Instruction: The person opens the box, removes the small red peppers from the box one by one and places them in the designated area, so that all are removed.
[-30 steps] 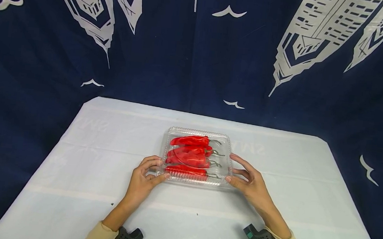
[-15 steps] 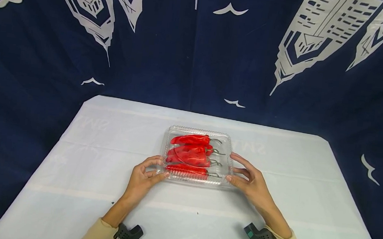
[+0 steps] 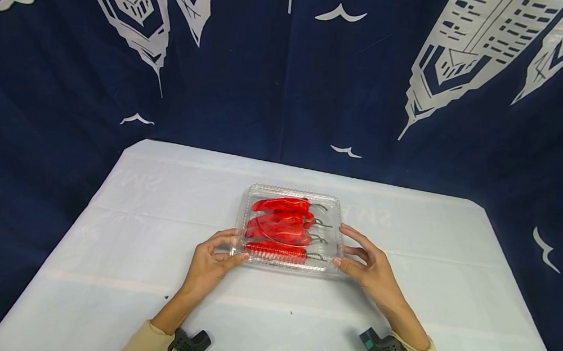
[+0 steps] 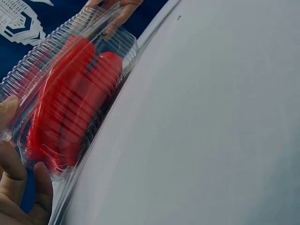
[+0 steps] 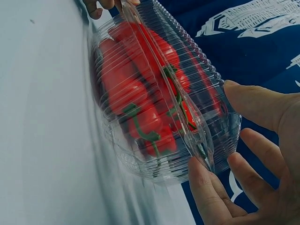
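Observation:
A clear plastic clamshell box (image 3: 292, 192) with its lid down lies in the middle of the white table (image 3: 126, 251). Several red peppers (image 3: 279, 227) with green stems fill it. My left hand (image 3: 227, 249) grips the box's near-left corner, thumb on the front rim and fingers on the left side. My right hand (image 3: 348, 250) holds the right side, thumb at the near-right corner and index finger further back. In the left wrist view the ribbed box (image 4: 28, 70) and peppers (image 4: 70, 108) sit above my fingers (image 4: 18, 187). The right wrist view shows the thumb (image 5: 206, 192) on the rim seam (image 5: 202, 140).
A dark blue curtain (image 3: 291, 75) with white building prints hangs right behind the table and drapes both sides. Black wrist mounts (image 3: 381, 343) sit at my cuffs near the table's front. White tabletop surrounds the box on all sides.
Hands and box stay where they were; only the view has shifted a little.

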### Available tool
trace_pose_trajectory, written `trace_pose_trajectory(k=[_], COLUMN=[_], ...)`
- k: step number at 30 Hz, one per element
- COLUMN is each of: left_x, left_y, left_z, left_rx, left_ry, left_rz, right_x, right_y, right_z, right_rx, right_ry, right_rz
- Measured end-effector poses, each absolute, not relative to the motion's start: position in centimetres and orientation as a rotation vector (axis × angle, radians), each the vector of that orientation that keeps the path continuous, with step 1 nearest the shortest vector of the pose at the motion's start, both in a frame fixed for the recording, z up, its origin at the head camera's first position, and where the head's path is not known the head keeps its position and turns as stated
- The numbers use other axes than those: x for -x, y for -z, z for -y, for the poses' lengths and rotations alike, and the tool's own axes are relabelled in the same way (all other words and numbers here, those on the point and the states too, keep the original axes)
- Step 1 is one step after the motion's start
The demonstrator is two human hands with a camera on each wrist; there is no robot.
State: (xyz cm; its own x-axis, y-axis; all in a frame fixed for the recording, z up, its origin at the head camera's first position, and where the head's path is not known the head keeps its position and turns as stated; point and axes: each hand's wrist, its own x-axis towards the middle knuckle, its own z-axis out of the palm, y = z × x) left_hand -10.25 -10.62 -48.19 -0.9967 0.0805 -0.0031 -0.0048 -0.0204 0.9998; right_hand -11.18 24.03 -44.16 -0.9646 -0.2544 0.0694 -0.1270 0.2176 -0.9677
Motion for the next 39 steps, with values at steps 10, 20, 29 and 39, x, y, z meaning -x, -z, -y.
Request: trace_pose_trajectory(k=[10, 20, 29, 39], left_x=[10.2, 10.2, 10.8, 13.0], left_y=[48.1, 48.0, 47.8, 47.7], left_z=[10.5, 10.4, 11.8, 14.1], left_rx=[-0.052, -0.095, -0.325, -0.66], left_ry=[-2.203, -2.183, -2.074, -1.886], left_rz=[-2.171, -2.22, -2.245, -2.177], right_x=[11.2, 11.3, 11.2, 11.4], right_y=[44.2, 44.2, 44.1, 43.9], right_z=[-24.0, -24.0, -24.0, -23.9], right_rx=[0.357, 0.36, 0.357, 0.395], right_ry=[1.865, 1.867, 1.869, 1.847], right_rz=[-2.363, -2.366, -2.349, -2.375])
